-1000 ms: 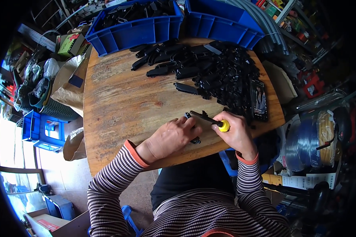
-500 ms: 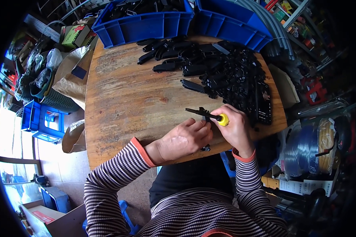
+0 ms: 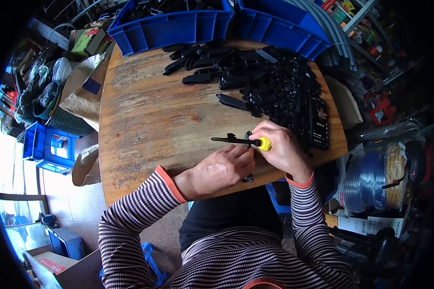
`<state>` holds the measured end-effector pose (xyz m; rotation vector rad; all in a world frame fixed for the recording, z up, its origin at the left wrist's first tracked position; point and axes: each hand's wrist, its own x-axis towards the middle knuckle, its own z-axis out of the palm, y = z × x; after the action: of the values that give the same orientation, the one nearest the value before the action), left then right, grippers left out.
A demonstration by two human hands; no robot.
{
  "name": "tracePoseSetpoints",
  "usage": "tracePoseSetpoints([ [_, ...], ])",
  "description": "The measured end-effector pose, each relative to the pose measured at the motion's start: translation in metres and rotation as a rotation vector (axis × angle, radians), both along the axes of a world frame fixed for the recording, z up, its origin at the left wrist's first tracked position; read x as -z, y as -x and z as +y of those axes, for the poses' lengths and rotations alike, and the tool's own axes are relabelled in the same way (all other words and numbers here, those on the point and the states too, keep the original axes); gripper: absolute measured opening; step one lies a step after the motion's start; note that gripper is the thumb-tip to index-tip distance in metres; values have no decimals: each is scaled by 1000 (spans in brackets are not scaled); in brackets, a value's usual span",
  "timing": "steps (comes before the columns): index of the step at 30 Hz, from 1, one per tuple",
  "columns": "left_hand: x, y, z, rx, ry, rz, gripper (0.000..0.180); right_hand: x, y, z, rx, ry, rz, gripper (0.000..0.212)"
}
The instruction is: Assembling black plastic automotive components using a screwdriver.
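Observation:
My left hand [image 3: 216,169] is closed at the table's near edge, its fingertips pinching a small black plastic part [image 3: 248,135]. Most of that part is hidden by the fingers; a dark bit of it shows below the hand. In my right hand [image 3: 283,150] is a yellow-handled tool [image 3: 264,143] with a dark shaft reaching left over the left fingertips. A small black piece [image 3: 232,137] sits against this shaft; I cannot tell whether it belongs to the tool. Both hands touch or nearly touch. A heap of black plastic parts [image 3: 270,91] lies beyond the right hand.
The wooden table [image 3: 140,120] carries the heap and a phone [image 3: 319,123] at its right. Two blue bins stand at the far edge: one filled with black parts [image 3: 173,31], another [image 3: 282,31] beside it. Paper bags [image 3: 79,91] are left; coiled tubing [image 3: 366,178] is right.
The tool's shaft has swung slightly, its tip now farther left and lower. The right hand has shifted a little left. The left hand keeps its grip, and the whole view has drifted slightly.

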<state>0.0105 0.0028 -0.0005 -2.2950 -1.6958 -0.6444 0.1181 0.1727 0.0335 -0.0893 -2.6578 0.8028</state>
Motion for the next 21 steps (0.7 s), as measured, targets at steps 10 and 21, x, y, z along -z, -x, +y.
tracePoseSetpoints([
  [10, -9, 0, 3, 29, 109, -95, 36, 0, 37, -18, 50, 712, 395, 8],
  [21, 0, 8, 27, 68, 39, -95, 39, -12, -16, 26, 302, 190, 176, 14],
])
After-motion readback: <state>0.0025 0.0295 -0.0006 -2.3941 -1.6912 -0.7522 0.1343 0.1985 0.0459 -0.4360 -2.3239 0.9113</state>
